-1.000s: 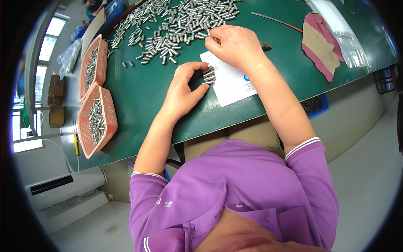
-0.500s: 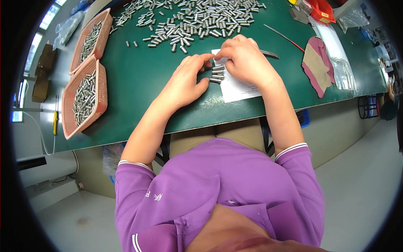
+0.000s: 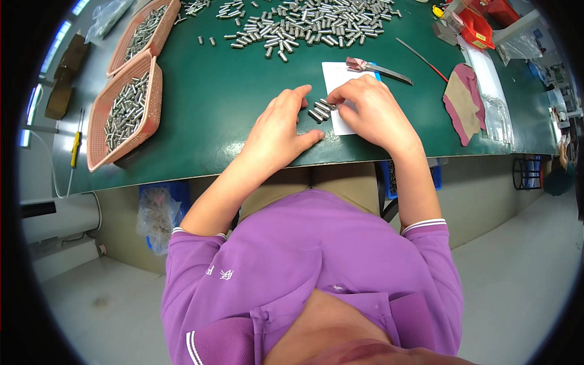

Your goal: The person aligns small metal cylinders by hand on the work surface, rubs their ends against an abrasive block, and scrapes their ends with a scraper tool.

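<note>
Several metal pins [image 3: 320, 111] lie between left hand [image 3: 275, 129], fingers parted, and right hand [image 3: 372, 111], whose pinch is unclear.

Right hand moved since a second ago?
Yes. Against the pile of metal pins, the right hand has moved toward the person: then at the pile's near edge, now apart from it, by the small row of pins.

Short, shiny metal pins [image 3: 319, 112] lie aslant, side by side, just left of white paper [image 3: 334, 76].
</note>
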### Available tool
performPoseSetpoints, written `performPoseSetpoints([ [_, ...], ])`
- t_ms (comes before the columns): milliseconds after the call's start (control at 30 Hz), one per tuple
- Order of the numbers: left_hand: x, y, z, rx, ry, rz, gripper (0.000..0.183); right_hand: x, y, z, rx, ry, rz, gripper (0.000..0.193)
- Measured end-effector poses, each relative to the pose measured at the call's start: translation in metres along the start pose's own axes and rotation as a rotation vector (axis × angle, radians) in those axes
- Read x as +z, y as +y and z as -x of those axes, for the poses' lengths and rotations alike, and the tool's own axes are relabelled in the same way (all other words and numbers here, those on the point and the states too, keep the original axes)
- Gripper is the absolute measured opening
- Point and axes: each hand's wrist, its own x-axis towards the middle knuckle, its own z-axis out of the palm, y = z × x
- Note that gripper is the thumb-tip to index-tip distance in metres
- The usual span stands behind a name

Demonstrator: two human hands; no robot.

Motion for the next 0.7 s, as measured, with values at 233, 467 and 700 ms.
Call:
performPoseSetpoints([
  [233, 0.001, -0.003, 0.012, -0.028, 0.032, -0.009, 0.079, 0.009, -0.011, 0.009, -0.068, 0.032, -0.099, 0.033],
  [467, 0.000, -0.009, 0.015, -0.037, 0.057, 0.026, 0.071, 0.019, -0.017, -0.005, -0.086, -0.092, -0.086, 0.034],
  [700, -0.006, -0.020, 0.018, -0.012, 0.048, 0.099, 0.068, 0.023, -0.024, -0.003, -0.082, -0.110, -0.133, 0.027],
])
